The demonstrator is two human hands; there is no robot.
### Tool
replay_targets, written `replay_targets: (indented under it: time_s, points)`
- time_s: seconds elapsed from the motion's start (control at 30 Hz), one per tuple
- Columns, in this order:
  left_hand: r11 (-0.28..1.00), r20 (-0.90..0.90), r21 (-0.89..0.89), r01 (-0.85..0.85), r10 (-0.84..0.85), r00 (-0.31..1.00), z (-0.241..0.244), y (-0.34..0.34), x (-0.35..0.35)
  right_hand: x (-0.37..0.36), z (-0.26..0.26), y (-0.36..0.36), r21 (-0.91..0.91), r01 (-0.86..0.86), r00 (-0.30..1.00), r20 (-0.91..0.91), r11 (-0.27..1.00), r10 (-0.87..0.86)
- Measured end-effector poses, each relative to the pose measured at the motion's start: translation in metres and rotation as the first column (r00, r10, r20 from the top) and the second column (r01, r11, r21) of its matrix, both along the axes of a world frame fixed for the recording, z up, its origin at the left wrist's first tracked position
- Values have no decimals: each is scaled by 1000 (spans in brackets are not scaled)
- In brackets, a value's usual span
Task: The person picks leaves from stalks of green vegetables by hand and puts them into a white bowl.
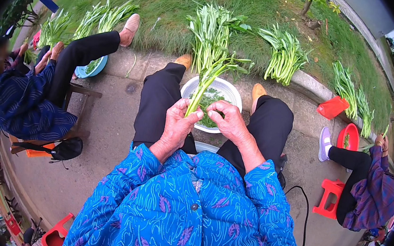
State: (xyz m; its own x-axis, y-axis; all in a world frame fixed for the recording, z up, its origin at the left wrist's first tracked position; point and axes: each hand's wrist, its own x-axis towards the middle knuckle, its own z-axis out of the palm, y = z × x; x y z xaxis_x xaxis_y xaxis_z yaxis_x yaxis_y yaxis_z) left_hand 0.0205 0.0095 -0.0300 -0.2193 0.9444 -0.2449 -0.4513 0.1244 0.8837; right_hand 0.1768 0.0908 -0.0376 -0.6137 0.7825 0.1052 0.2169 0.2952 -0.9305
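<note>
My left hand [182,121] is closed around the lower ends of a few long green leafy stalks [208,78], which point up and away from me. Beside it, my right hand [230,121] has thumb and forefinger pinched together at a thin green piece by the stalks; how firmly it is held cannot be told. Below both hands a white plastic colander [233,92] stands between my feet, with loose green leaves [210,99] in it. Just beyond the colander lies a large bunch of leafy stalks [209,35], on the curb and grass.
More stalk bunches [286,57] lie along the grass edge. At left a person in dark blue [32,100] sits near a blue basin [97,68]. At right sits a person in plaid [377,190], near a red basin [352,132] and a red stool [330,198]. A black cable [306,208] runs beside me.
</note>
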Motion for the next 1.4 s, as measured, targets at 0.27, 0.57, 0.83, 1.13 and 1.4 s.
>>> replay_targets:
  time_s: [0.27, 0.57, 0.83, 1.13, 1.4]
  points:
    - [999, 45, -38, 7, -5, 999, -1, 0, -3, -2, -8, -6, -3, 51, 998, -30, 999, -51]
    - [999, 31, -44, 19, -17, 999, 2, 0, 0, 6, -22, 2, -680, 170, 885, -212, 713, -414]
    - [996, 36, -75, 38, -35, 999, 7, 1, 1, 2, -13, 14, -340, 76, 949, -263, 937, -172]
    - [995, 57, -69, 65, -61, 996, 0, 0, -1, -2, -10, 5, 81, 55, 997, 51, 995, -59]
    - [997, 58, -69, 41, -38, 998, 1, -1, 2, -6, -36, 3, -127, 250, 967, -9, 960, -253]
